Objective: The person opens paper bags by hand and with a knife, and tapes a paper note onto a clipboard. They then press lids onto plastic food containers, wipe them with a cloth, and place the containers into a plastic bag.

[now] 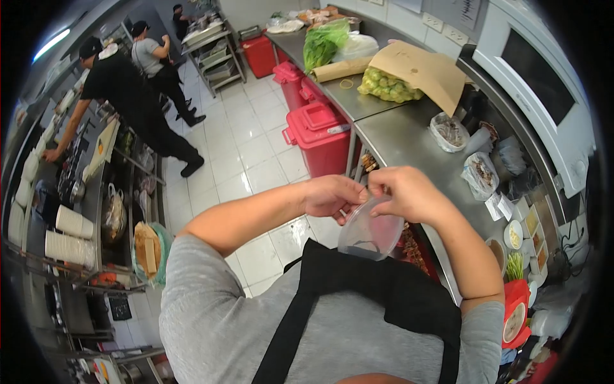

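Observation:
A round, see-through plastic lid [372, 232] hangs upright in front of my chest, over the black apron. My left hand [334, 197] is closed, its fingertips pinching the upper left edge of the lid. Closed on the top edge from the other side is my right hand [404, 192], with thumb and fingers gripping the rim. The two hands nearly touch at the fingertips. What lies behind the lid shows only dimly through it.
A steel counter [396, 141] runs along the right, bearing a bag of yellow-green produce [387, 86], lettuce [325, 46] and bagged containers [449, 132]. Red lidded bins [316, 137] stand beneath. At left, a co-worker [125, 89] leans over another counter; stacked cups [70, 248] stand nearby.

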A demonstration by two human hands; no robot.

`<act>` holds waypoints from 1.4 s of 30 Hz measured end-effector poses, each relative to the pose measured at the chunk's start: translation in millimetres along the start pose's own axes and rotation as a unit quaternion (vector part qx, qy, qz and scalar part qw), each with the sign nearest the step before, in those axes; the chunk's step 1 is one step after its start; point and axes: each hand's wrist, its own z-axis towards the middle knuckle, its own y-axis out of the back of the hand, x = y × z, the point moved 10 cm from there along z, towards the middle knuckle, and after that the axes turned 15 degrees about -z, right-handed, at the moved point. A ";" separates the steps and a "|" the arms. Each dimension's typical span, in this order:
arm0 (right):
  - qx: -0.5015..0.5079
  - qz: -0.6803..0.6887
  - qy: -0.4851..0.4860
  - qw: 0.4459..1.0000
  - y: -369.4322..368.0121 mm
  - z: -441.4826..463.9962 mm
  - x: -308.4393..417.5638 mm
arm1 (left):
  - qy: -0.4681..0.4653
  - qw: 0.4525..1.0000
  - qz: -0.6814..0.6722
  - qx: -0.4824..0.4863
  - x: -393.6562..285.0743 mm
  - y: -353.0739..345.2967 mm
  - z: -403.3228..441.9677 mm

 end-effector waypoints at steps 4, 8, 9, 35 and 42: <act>0.010 0.055 -0.010 0.998 -2.7 -5.4 -11.1 | -0.008 1.000 -0.025 0.002 1.0 -0.2 4.9; 0.057 0.089 -0.049 0.993 -3.5 -7.8 -17.2 | -0.004 0.998 -0.037 0.045 1.6 -19.9 9.3; 0.052 0.098 -0.043 0.993 -2.8 -8.8 -18.4 | -0.006 0.999 -0.035 0.040 0.2 -20.6 9.7; -0.221 0.069 -0.251 0.940 72.6 -147.7 -117.8 | -0.246 0.966 -0.028 0.070 -108.8 8.6 41.0; -0.249 -0.242 -0.309 0.885 -94.1 -193.3 -164.9 | -0.318 0.915 -0.183 -0.167 -46.4 172.8 199.4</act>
